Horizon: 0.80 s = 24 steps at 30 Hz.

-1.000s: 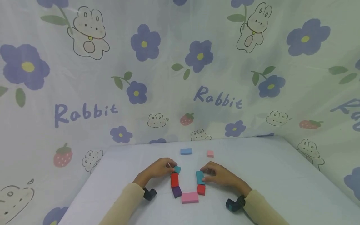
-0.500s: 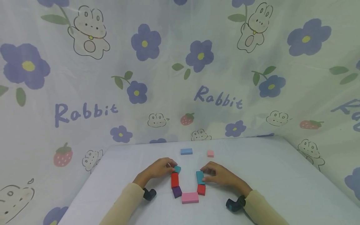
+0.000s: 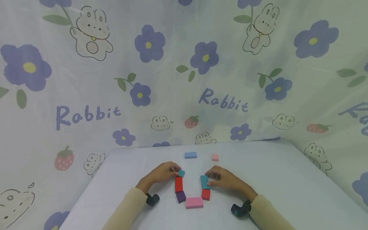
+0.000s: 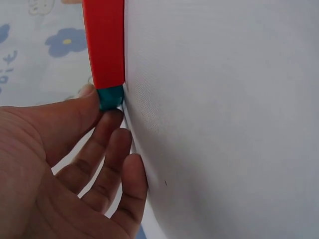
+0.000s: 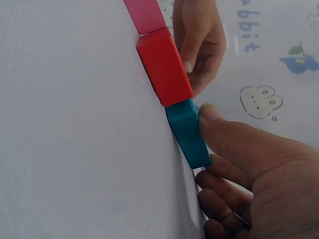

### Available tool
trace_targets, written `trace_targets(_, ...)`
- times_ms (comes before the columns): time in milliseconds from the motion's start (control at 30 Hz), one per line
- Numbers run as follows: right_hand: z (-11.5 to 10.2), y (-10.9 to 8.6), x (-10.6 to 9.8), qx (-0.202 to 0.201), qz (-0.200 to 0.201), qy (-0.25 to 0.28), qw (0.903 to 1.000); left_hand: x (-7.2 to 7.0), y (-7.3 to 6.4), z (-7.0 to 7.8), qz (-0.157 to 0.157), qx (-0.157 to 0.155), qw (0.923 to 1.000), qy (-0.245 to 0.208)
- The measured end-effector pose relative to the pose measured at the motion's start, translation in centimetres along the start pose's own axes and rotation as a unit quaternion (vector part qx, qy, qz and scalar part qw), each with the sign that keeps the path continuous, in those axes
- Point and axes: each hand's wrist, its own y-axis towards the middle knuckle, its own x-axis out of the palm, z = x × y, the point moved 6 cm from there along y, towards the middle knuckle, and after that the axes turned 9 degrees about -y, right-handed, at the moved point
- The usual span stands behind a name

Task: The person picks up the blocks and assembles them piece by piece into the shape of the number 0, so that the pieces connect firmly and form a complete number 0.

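Between thumb and fingertips, my left hand (image 3: 164,172) pinches a small teal block (image 3: 181,173). That block touches the end of a long red block (image 3: 179,184), as the left wrist view also shows. A purple block (image 3: 180,196) comes after the red one, then a pink block (image 3: 194,202) at the front. On the other side, my right hand (image 3: 225,178) pinches a longer teal block (image 3: 204,181) between thumb and index finger. Its end meets a small red block (image 3: 205,194), which touches the pink one in the right wrist view. Together the blocks form a U.
Farther back on the white table (image 3: 258,179) lie a light blue block (image 3: 190,155) and a small light pink block (image 3: 215,157). Behind the table hangs a curtain (image 3: 172,95) with rabbits and flowers. Dark devices (image 3: 241,209) are strapped at both wrists.
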Motion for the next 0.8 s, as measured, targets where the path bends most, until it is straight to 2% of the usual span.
trace_targets(600, 0.15, 0.0, 0.08, -0.003, 0.002, -0.009, 1.0, 0.06, -0.15, -0.07, 0.006, 0.006, 1.0, 0.003)
trace_targets(800, 0.19, 0.04, 0.02, 0.004, 0.003, -0.016, 0.9999, -0.04, -0.27, -0.66, 0.019, 0.0, 0.9998, -0.004)
